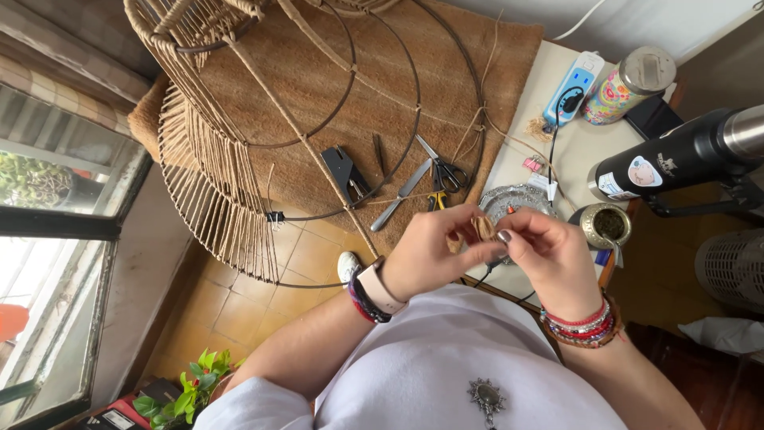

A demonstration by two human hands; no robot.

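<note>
A large wire lampshade frame (263, 119), partly wrapped in jute cord, lies on a brown mat (318, 80). Below the frame's lower edge, the left hand (434, 255) and right hand (549, 255) meet, both pinching a small tan fibre bundle (483, 228). Scissors (442, 169) lie just above the bundle.

A black flask (676, 155) lies on its side at the right of the table, bearing a round white-and-red sticker (645, 171) on its middle and a white rectangular label (609, 185) near its base. Just left of it, small white tags (546, 185) lie beside a silver tray (517, 201). At the near left floor, a red-and-black printed package (119, 414) sits by a green plant (187, 390).
</note>
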